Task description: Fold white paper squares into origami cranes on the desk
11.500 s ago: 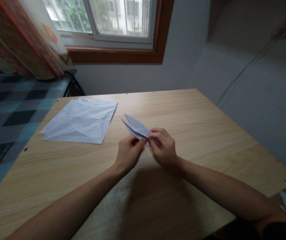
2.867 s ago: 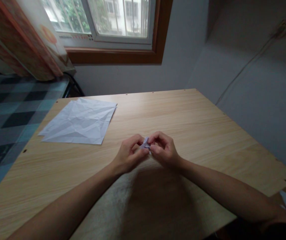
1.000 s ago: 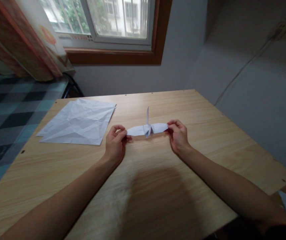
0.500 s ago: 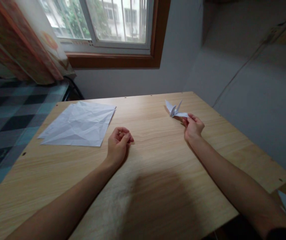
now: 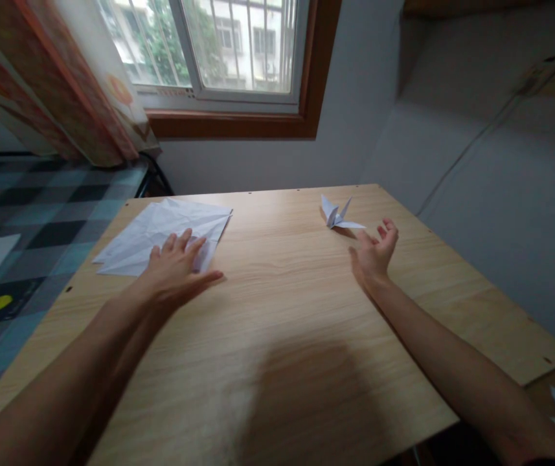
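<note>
- The right hand has let go of the paper crane; its fingers are now spread apart, palm turned up, and they hold nothing.
- The paper crane now stands alone on the wooden table, in the upper middle-right of the frame, just beyond the right hand's fingertips and not touching them.
- I judge that the folded figure is finished and set aside, because neither hand works on it any more.
- The left hand has moved to the left and lies flat, fingers stretched and a little apart, on the near edge of the creased paper sheets in the middle left of the frame. It presses on them; it does not pinch them yet.
- Half a second ago the right hand pinched one wing of the crane, and the left hand rested curled on the bare table, away from the sheets.
- One second ago both hands held the crane by its wings near the centre of the frame.
- The view has also turned a little, so the window shows more.
</note>
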{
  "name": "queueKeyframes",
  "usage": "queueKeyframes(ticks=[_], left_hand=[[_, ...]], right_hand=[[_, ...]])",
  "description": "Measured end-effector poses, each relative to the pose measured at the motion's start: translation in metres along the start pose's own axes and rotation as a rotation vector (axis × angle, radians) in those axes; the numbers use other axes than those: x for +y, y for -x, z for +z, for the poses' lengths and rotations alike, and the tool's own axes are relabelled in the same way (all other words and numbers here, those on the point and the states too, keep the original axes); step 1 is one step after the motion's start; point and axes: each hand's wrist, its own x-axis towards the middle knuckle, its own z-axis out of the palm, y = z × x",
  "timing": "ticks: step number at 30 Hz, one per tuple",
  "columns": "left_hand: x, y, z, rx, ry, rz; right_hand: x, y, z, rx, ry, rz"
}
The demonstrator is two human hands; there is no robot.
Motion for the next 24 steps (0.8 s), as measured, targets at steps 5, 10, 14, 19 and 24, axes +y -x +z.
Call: queueKeyframes(ticks=[5, 10, 14, 19, 24], left_hand=[[-0.055, 0.015, -0.003, -0.164, 0.081, 0.236], [-0.049, 0.024, -0.007, -0.146, -0.036, 0.298], [-0.037, 0.021, -0.025, 0.028, -0.033, 0.22], [0.01, 0.022, -0.044, 0.333, -0.096, 0.278], [0.112, 0.053, -0.015, 0.25, -0.049, 0.675]], right_hand=[[-0.017, 0.01, 0.002, 0.042, 0.019, -0.199], [-0.017, 0.016, 0.003, -0.024, 0.049, -0.315], [-0.016, 0.021, 0.004, -0.057, 0.091, -0.386], [-0.036, 0.039, 0.002, -0.278, 0.225, -0.743], [-0.051, 0.074, 0.005, -0.847, 0.213, -1.085]])
